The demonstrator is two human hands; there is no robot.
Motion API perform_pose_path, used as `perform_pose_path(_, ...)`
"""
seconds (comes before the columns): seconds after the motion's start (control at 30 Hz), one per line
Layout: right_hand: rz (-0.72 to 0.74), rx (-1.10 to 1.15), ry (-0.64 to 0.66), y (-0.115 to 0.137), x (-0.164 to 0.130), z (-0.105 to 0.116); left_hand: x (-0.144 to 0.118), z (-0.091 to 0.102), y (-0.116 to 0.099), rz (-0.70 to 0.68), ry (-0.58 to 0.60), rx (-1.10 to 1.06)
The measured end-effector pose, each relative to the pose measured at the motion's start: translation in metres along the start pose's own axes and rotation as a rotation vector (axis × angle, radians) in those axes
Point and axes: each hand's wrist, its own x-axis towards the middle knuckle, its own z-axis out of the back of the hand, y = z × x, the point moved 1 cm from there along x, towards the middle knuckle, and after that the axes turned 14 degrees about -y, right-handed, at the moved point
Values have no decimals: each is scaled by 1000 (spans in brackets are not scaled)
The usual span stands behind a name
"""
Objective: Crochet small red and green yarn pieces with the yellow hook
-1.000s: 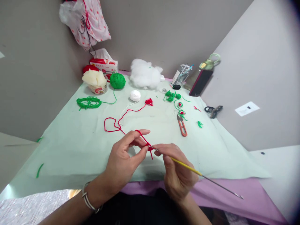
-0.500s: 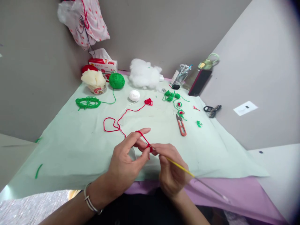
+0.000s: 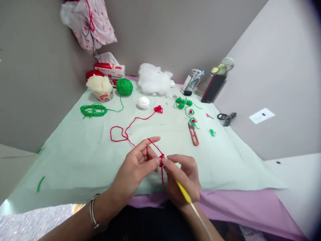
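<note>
Between the thumb and fingers of my left hand (image 3: pixel 136 162) is a small red crochet piece (image 3: pixel 162 160), with a short tail hanging below it. Red yarn (image 3: pixel 154 146) runs from the piece up over my raised left index finger and back to the table. My right hand (image 3: pixel 184 179) grips a crochet hook (image 3: pixel 184 191) by its yellow handle, whose shaft end points down toward me. Its thumb or finger touches the right side of the red piece. The hook's tip is mostly hidden at the fingers.
Thread snips (image 3: pixel 193 134) lie right of my hands, near small green and red crochet pieces (image 3: pixel 184 102). Behind are a white yarn ball (image 3: pixel 143 102), a green yarn ball (image 3: pixel 124 87), white stuffing (image 3: pixel 154 79), a tissue box (image 3: pixel 111 71), a cup (image 3: pixel 104 95) and a phone (image 3: pixel 213 88).
My right hand has turned, swinging the hook's back end down toward me. My right index finger has lifted away, and the red piece's tail now hangs more fully in view.
</note>
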Motion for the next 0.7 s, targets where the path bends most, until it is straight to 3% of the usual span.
perform_pose_path(0.07, 2, 25, 29, -1, 1, 1, 2, 1, 0, 137, 26, -112)
perform_pose_path(0.13, -132, 130, 40, -2, 7, 2, 4, 2, -1, 190, 8, -171)
perform_pose_path(0.27, -524, 390, -47, -2, 21, 2, 6, 4, -1, 32, -49, -120)
perform_pose_path(0.33, -626, 473, -61, -2, 23, -1, 5, 4, 2, -52, -45, -61)
perform_pose_path(0.5, -646, 439, 60, -4, 19, -6, 2, 1, 9, -40, 30, -11)
perform_pose_path(0.7, -548, 421, 79, -4, 19, 0, 5, 0, 2, 22, 66, -81)
